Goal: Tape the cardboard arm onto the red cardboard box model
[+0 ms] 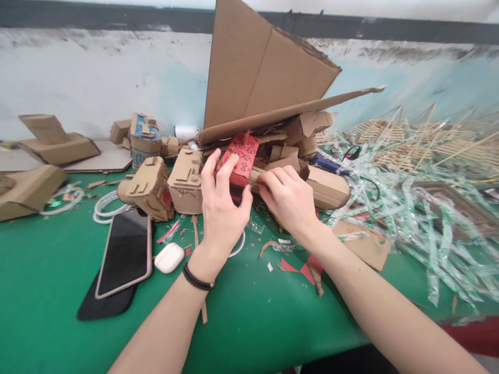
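My left hand [224, 202], a dark bead bracelet on its wrist, reaches round a small red box [244, 154] with black drawn markings. Its fingers lie over the box's left side and top, and the thumb is at the near right corner. Close beside it, my right hand [287, 197] has its thumb and fingertips pinched on a narrow cardboard piece [254, 175] at the box's right side. Most of that piece is hidden by the fingers. Just left of my left hand stands a cardboard box model [186, 179] with raised strips on top.
A large folded cardboard sheet [268, 67] rises behind my hands over a heap of scraps. Tangled green-and-white plastic strips [413, 223] and stick frames [397, 137] fill the right. A phone [127, 252], a white earbud case [169, 258] and cardboard models [58, 145] are leftward.
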{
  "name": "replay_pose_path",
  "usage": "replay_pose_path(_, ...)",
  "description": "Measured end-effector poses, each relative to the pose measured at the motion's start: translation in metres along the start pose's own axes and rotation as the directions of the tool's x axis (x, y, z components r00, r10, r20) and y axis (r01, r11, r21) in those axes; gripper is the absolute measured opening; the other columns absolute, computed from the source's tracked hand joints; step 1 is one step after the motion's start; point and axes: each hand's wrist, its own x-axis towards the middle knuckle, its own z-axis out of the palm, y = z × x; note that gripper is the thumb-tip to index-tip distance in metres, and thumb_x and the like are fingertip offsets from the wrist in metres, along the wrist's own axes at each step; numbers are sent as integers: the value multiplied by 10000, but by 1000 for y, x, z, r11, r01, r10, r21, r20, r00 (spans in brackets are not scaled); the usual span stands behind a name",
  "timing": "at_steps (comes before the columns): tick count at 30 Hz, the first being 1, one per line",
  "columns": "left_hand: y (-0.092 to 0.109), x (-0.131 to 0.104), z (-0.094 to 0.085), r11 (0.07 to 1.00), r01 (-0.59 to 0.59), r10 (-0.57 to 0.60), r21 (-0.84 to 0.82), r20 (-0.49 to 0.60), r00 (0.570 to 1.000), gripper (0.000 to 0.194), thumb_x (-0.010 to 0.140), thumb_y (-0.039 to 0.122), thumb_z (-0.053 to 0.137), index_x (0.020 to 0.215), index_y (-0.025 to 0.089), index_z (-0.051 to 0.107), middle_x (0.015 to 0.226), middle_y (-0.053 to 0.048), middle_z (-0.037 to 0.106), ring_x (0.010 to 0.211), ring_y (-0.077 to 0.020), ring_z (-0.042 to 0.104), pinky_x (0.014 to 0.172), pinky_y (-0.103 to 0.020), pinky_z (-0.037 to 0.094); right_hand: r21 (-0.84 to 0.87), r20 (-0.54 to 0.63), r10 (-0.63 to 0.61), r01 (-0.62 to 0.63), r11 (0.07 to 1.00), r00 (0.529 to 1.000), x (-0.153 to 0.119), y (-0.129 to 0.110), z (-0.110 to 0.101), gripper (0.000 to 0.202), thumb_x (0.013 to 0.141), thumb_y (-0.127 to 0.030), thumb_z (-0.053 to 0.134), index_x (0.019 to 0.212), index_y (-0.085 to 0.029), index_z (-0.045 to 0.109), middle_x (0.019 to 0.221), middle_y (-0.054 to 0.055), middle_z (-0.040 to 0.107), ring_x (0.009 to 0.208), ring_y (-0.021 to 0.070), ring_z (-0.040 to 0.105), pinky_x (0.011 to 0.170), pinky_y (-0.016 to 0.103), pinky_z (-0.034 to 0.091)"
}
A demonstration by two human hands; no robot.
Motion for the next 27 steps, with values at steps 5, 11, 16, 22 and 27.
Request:
replay_pose_path(5,-1,0,-1,1000,-8,8,2,10,1000,570,979,177,670,1524,240,513,1658,-178,462,1599,-340,434,1360,-569,345,43,0,26,-26,999,1000,1,4,2,224,1113,-245,522,1043,-228,734,1060,122,765,995,311,609,836,438,533)
replay_pose_path(11,-1,0,0,1000,-13,13,-4,2,1000,573,975,160,678,1522,223,522,1651,-187,467,1596,-337,434,1367,-554,337,139,-15,109,-106,985,994,0,8,9,140,1080,-308,616,1099,-208,712,1094,131,753,1071,350,625,943,501,531)
replay_pose_path(16,-1,0,0,1000,-8,8,15,3,1000,572,974,187,681,1518,255,518,1658,-166,471,1594,-339,443,1358,-577,355,342,-34,167,-145,928,985,2,10,11,365,1021,-241,650,1384,-212,622,1380,178,701,1292,366,646,1112,551,542)
replay_pose_path(22,-2,1,0,999,-29,30,33,-9,1000,576,961,182,695,1511,238,534,1643,-179,484,1599,-329,441,1365,-570,352,357,95,94,-122,926,991,13,16,5,626,1026,-202,589,1632,-151,441,1603,220,594,1489,360,584,1253,553,485)
replay_pose_path(27,-4,1,0,999,-33,34,38,-16,999,574,965,213,704,1510,256,530,1647,-170,480,1591,-338,451,1356,-580,360,380,243,101,-190,905,965,23,25,0,651,1003,-254,648,1621,-152,469,1502,206,697,1340,368,704,1114,537,587)
